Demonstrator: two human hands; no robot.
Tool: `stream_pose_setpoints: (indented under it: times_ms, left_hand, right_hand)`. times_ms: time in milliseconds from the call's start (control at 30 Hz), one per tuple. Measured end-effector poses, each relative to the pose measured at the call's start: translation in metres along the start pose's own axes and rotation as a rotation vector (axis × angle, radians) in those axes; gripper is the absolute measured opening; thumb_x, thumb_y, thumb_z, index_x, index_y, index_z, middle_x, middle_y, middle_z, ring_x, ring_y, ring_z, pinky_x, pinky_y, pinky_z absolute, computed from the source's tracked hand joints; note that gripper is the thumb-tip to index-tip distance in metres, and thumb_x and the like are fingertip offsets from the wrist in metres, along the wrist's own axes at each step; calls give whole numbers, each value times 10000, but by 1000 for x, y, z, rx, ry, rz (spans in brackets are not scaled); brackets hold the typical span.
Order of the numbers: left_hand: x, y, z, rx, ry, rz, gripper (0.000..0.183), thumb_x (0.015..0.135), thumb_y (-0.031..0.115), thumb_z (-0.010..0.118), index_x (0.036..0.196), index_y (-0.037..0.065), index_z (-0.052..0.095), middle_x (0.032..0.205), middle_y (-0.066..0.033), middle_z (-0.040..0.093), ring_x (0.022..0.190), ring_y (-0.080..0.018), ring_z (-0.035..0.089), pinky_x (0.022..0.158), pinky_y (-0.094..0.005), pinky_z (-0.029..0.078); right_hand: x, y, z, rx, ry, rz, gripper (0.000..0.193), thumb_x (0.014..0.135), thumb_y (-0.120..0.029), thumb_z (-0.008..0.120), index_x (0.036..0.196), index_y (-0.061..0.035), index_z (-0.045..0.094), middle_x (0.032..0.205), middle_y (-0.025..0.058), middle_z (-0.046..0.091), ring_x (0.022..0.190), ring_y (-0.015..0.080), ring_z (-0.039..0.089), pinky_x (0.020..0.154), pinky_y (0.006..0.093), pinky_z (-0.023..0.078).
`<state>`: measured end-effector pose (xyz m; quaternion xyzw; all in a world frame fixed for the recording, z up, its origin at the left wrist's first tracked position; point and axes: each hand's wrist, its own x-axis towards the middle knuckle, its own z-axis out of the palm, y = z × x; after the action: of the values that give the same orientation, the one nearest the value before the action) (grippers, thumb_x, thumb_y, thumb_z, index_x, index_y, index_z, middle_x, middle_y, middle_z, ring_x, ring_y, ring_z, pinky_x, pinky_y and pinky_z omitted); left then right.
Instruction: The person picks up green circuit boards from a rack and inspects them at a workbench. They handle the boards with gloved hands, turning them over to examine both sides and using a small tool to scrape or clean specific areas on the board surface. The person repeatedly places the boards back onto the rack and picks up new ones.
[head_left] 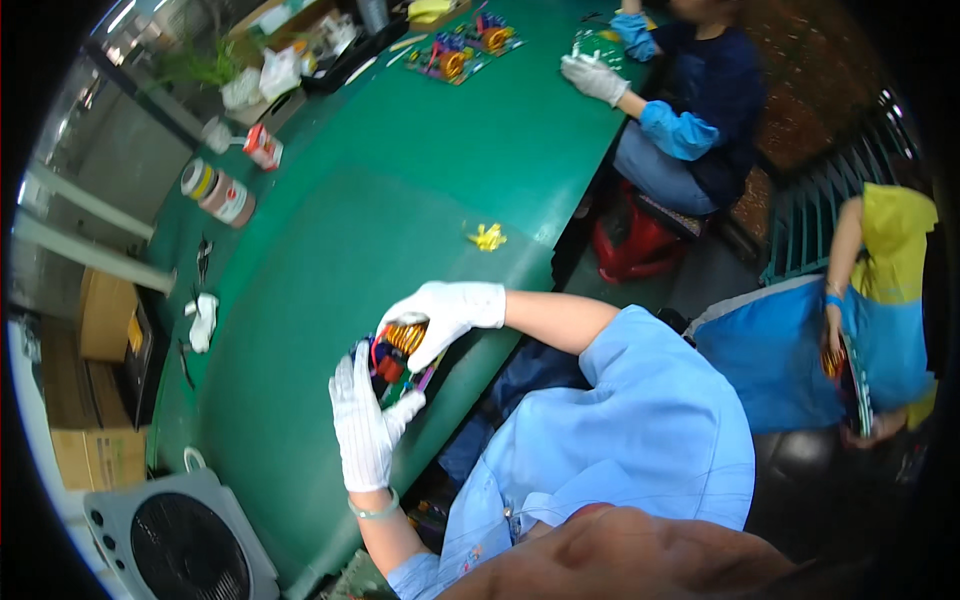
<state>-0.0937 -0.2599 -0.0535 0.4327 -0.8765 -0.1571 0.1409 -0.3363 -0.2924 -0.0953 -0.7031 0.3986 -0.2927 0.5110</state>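
A circuit board (388, 372) crowded with parts is held between my two white-gloved hands over the green table. Its copper-wound coil (406, 337) shows beneath my right hand (440, 315), whose fingers and thumb curve around the far end of the board. My left hand (365, 425) grips the near left side, with fingers along the edge and thumb across the near corner. Red and dark blue parts show between the hands; the board's underside is hidden.
A small yellow heap (487, 237) lies on the green table (340, 240). Along the left stand a jar (218, 193), a red-and-white carton (263, 147) and a grey fan (180, 540). More boards (455, 55) lie at the far end. A co-worker's gloved hand (594, 78) is beyond them.
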Motion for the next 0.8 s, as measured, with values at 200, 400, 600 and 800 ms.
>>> stream_pose_setpoints:
  times_ms: [200, 400, 600, 800]
  left_hand:
    - [5, -14, 8, -141, 135, -3, 743, 797, 496, 726, 1331, 18, 527, 1239, -245, 576, 1127, -429, 541, 1000, -464, 424]
    - [1, -28, 3, -197, 40, -147, 801, 854, 601, 608, 1367, -2, 486, 1225, -253, 586, 1134, -430, 549, 1013, -469, 415]
    - [14, -3, 4, 102, -68, -167, 814, 898, 634, 525, 1394, -9, 458, 1194, -253, 608, 1090, -422, 586, 955, -453, 452]
    - [11, -4, 20, 119, 98, -131, 698, 888, 575, 591, 1276, -5, 563, 1003, -226, 635, 903, -389, 620, 837, -454, 495]
  right_hand:
    - [9, 0, 2, 206, -69, 58, 588, 757, -164, 835, 1262, 1, 581, 1179, 90, 674, 1089, 142, 610, 1002, 319, 475]
    - [17, 4, 0, 53, -78, 50, 568, 769, -202, 812, 1259, -13, 597, 1168, 88, 669, 1074, 128, 604, 984, 293, 462]
    - [18, -7, -7, -48, -81, 82, 533, 777, -229, 804, 1231, -23, 616, 1115, 73, 682, 1000, 127, 618, 934, 296, 482]
    - [14, 6, -1, -54, -37, 0, 636, 757, -377, 834, 1216, 3, 612, 1094, 110, 685, 992, 153, 631, 935, 288, 477]
